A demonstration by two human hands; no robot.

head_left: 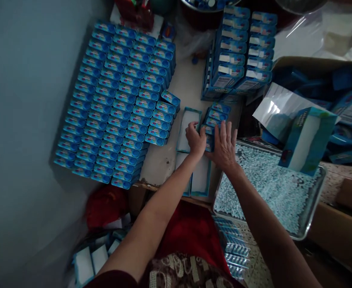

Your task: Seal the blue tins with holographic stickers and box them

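Observation:
Both hands are at a short row of small blue packs (217, 116) on the table. At its left side, my left hand (197, 140) has its fingers bent in against the packs. My right hand (225, 146) lies along the right side, touching the packs with its fingers stretched out. Parts of the nearer packs are hidden by the hands. Left of the row is an open shallow blue carton (189, 130) with a white inside. Another such carton (200, 178) lies nearer the table's front edge.
Rows of similar packs (110, 104) fill the left side. Filled display cartons (233, 52) are stacked at the back. To the right, a metal tray (321, 188) holds tiny pale-blue pellets, with an upright carton (306, 140) over it. Behind stands a large box (299, 61) of blue cartons.

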